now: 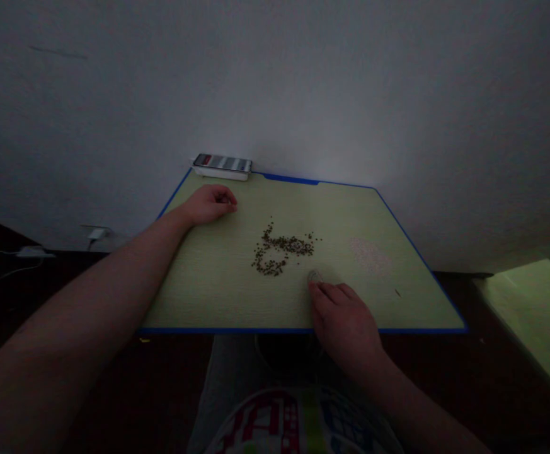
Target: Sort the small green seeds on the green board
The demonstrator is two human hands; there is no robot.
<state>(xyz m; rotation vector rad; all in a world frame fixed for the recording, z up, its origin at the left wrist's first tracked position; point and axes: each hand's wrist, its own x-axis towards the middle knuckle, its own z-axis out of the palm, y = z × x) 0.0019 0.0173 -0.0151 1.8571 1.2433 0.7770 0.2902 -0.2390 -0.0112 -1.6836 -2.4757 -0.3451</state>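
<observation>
On the left of the pale yellow-green table (237, 302), my left hand (211, 203) rests with its fingers curled in towards the thumb; the inside of the hand is hidden. Near the front edge, my right hand (345, 318) is closed on a small rounded greyish thing (315, 276) that pokes out beyond the fingertips, like the bowl of a spoon. Between the hands lies a loose scatter of small dark brown beans or seeds (288, 244), part of it forming a ring. To the right of them spreads a thin patch of pale pinkish grains (369, 257).
A white box with a dark printed top (222, 166) stands at the table's back left corner, close to the wall (322, 94). A small dark sliver (398, 293) lies at the right. Blue trim (256, 330) edges the table. A white plug (97, 234) is low at left.
</observation>
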